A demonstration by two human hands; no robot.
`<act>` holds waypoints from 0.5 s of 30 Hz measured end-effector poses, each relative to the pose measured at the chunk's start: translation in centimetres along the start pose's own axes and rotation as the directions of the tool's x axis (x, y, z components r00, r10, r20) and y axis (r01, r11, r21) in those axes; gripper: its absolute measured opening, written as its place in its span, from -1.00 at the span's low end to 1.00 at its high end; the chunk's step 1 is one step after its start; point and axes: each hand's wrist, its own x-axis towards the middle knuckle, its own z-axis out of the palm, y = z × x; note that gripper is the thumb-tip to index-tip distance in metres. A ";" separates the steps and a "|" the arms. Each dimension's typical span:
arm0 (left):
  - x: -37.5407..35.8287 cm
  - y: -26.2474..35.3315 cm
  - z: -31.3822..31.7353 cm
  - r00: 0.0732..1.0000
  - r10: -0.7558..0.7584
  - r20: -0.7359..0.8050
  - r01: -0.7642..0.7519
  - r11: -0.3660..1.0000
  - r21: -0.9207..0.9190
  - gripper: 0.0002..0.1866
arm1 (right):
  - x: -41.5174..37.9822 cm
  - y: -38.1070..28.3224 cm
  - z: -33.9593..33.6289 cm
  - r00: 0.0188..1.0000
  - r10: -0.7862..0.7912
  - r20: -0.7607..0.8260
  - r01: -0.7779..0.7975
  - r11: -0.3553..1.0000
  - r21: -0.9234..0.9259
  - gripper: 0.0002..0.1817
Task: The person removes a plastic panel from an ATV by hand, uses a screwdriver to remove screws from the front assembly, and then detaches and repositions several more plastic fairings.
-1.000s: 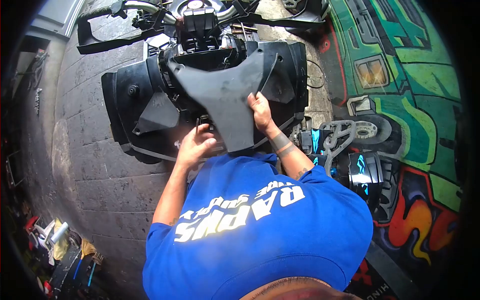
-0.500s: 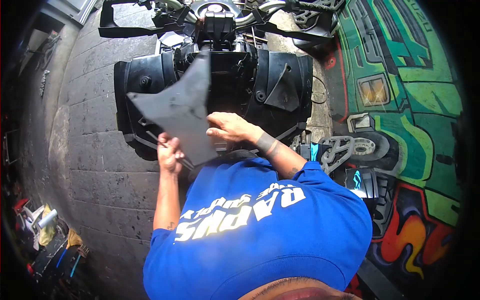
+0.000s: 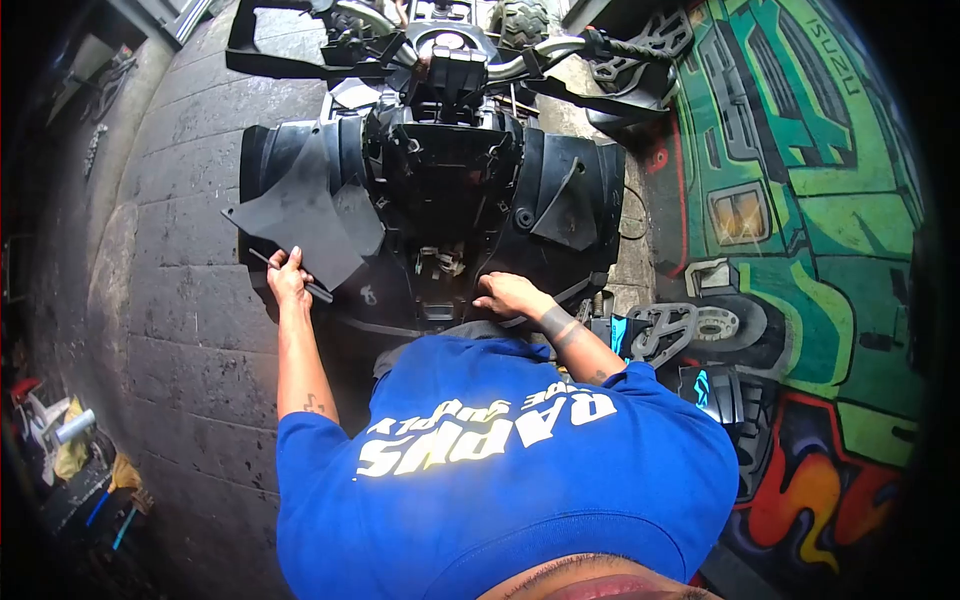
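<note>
A dark grey, pointed plastic panel (image 3: 310, 215) lies over the left fender (image 3: 262, 160) of a black quad bike. My left hand (image 3: 290, 277) is closed at the panel's lower edge, with a thin dark rod (image 3: 318, 292) also in its grip. Near the bodywork beside the central opening (image 3: 438, 275), my right hand (image 3: 512, 296) has its fingers curled; whether anything is in them is hidden. Another dark triangular panel (image 3: 566, 210) rests on the right fender (image 3: 597, 190).
Handlebars (image 3: 552, 47) with black guards span the far side. A green painted wall (image 3: 830, 210) runs along the right, with metal footrest parts (image 3: 665, 330) below it. Tools and rags (image 3: 75, 450) lie at lower left on the paved floor (image 3: 190, 340).
The panel has moved left and away from me, off the middle of the quad bike and onto the left fender, with my left hand. My right hand has left the panel and shifted right.
</note>
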 end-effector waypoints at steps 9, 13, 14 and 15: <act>-0.6 1.0 -0.4 0.992 0.085 -0.092 -0.039 0.906 0.422 -0.53 | 0.3 -0.7 0.1 0.986 0.167 -0.027 -0.161 0.974 0.161 -0.62; 1.7 -0.6 -2.7 0.987 0.139 -0.082 -0.085 0.879 0.469 -0.53 | 0.5 -0.8 -1.0 0.979 0.203 0.003 -0.199 0.956 0.216 -0.63; 1.4 -0.1 -2.6 0.986 0.136 -0.091 -0.077 0.875 0.478 -0.53 | 0.5 -0.7 -1.0 0.979 0.205 -0.015 -0.195 0.947 0.256 -0.63; 0.4 1.0 -1.8 0.989 0.100 -0.107 -0.033 0.865 0.500 -0.53 | 0.5 -0.4 -0.7 0.969 0.231 -0.086 -0.198 0.937 0.286 -0.63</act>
